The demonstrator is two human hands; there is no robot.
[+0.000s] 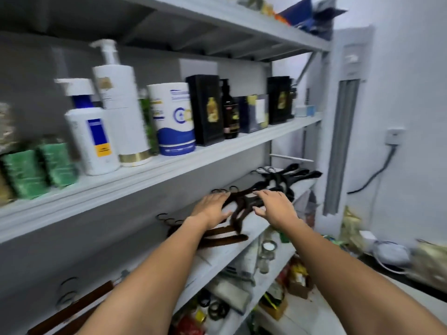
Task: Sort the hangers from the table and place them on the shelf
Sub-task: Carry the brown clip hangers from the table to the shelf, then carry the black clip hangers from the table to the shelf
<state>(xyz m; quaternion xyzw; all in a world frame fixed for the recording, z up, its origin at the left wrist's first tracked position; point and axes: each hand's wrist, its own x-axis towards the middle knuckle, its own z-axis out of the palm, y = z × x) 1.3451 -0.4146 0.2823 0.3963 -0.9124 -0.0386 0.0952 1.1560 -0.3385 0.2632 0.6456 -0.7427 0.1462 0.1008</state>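
The grey rack [145, 180] fills your view from lower left to upper right. Its middle shelf [258, 226] carries the hangers, which lie flat in separate stacks along the board.

- The black hangers [290, 177] sit at the far right end. Their metal hooks are turned to the back wall and their flared arms reach towards the right post.
- The dark hangers [242, 204] lie in the middle, between your hands. Their hooks are also at the back. The long axis seems to run slantwise from the back wall to the front edge, though blur makes it hard to fix. They are dark brown with cut-out shoulders.
- The wooden hangers [225, 235] lie just left of those, partly under your left wrist. They have straight brown bars whose ends point towards the shelf's front edge, and wire hooks at the back.

Your left hand [212, 206] lies flat with the fingers straight and together, the tips on the dark stack. Your right hand [275, 204] is over the stack's other side, fingers spread and loosely straight, thumb out. You grip nothing, and it is unclear whether this hand touches the stack.

On the board above stand white pump bottles [118, 102] and black boxes [208, 110]. A glass jar [268, 247] stands on the level below.
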